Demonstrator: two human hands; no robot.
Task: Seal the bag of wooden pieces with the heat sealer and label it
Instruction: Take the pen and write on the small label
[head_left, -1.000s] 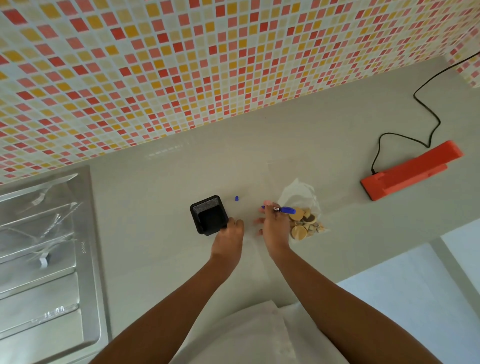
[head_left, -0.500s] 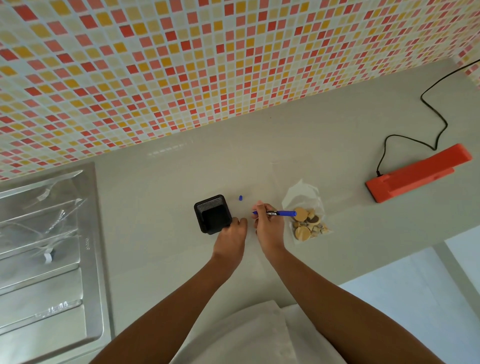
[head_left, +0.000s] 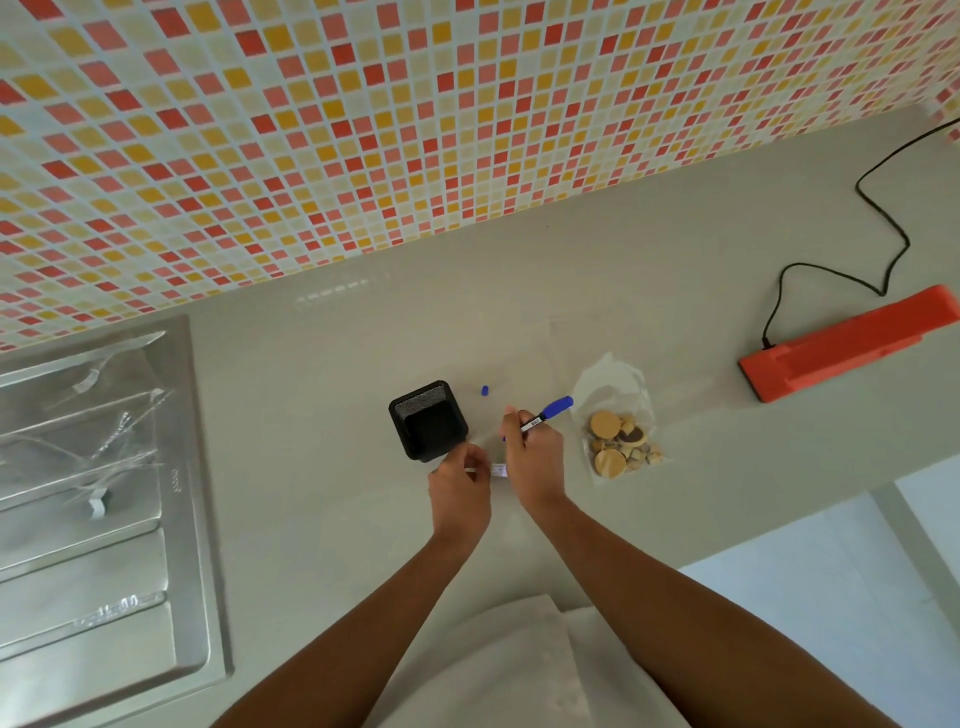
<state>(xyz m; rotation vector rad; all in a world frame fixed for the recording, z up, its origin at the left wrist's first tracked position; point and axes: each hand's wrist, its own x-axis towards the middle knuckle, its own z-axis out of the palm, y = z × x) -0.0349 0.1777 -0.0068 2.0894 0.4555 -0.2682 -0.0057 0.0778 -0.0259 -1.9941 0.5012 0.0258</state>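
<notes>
Right hand (head_left: 535, 452) grips our blue marker (head_left: 546, 415), left hand (head_left: 460, 480) perhaps pinches a white label (head_left: 498, 470); limp clear plastic bag (head_left: 618, 421), best gripped up top.

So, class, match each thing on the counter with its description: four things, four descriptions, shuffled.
Things: 1 heat sealer; 2 marker; 3 bag; 4 label.
Descriptions: A white, pinched by the left hand; B clear, holding wooden pieces; C orange, far right; D gripped in the right hand.
Pairs: 1-C, 2-D, 3-B, 4-A.
</notes>
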